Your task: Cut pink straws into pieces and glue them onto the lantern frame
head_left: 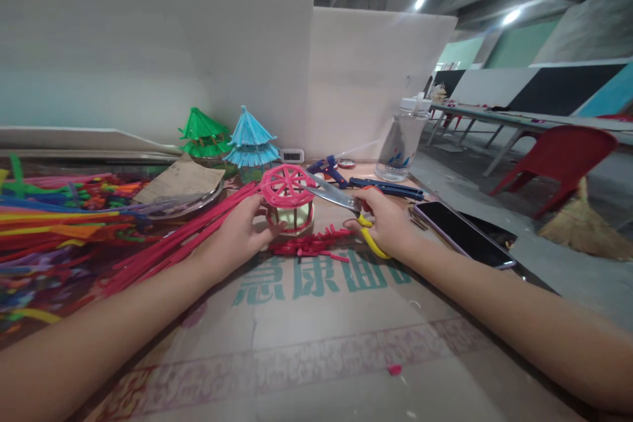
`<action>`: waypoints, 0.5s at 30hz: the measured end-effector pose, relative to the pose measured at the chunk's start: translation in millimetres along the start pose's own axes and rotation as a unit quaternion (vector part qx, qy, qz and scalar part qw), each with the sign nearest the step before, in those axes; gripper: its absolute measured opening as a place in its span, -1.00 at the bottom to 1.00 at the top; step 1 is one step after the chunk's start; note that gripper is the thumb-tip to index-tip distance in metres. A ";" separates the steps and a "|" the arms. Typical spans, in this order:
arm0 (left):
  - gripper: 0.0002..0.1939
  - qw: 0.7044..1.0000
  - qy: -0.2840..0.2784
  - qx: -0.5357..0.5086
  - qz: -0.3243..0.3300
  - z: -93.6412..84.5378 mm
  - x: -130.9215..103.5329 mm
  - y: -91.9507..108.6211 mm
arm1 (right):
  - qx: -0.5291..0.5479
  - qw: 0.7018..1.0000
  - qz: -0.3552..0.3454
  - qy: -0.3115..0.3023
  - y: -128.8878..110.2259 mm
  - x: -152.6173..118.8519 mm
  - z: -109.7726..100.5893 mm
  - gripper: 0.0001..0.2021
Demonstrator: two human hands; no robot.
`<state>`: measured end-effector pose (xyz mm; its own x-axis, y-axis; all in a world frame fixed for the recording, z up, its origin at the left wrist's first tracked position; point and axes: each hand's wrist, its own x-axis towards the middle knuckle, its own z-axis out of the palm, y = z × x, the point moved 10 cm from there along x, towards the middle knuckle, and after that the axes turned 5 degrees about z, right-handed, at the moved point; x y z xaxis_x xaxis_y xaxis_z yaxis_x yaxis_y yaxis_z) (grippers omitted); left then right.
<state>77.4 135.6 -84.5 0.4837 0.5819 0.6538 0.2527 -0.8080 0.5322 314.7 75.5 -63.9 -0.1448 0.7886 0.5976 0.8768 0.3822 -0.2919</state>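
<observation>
A small round frame (287, 186) with a pink spoked top and a pale lower part stands at the middle of the table. My left hand (247, 227) is closed around its left side. In my right hand (383, 221) are scissors (339, 198) with yellow handles; their blades point left and reach the right edge of the pink top. Cut pink pieces (316, 244) lie in a pile between my hands. Long pink strips (182, 241) run beside my left wrist.
Colourful strips (59, 217) fill the left. Behind stand green (200, 132) and blue (250, 138) roofed models, a glue gun (329, 168), a water bottle (401, 138) and a blue cutter (386, 187). A phone (462, 234) lies right of my right hand.
</observation>
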 end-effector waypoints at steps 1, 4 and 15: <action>-0.62 1.000 -0.001 0.000 0.002 0.0 -0.3 0.5 | -0.002 1.000 -0.004 -0.002 -1.5 -0.3 0.0 -0.57; -0.67 1.000 -0.005 0.013 0.003 -0.6 -0.8 2.2 | -0.013 1.000 -0.004 -0.006 -2.5 -0.8 0.5 -0.56; -0.79 0.991 0.025 0.124 0.033 -11.1 0.9 13.6 | -0.047 0.999 -0.011 0.005 -1.2 -2.7 -0.6 -0.54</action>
<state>71.9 126.1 -70.7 0.4650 0.5259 0.7122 0.4235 -0.8386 0.3427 314.3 72.6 -64.8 -0.1608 0.7759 0.6101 0.9123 0.3527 -0.2081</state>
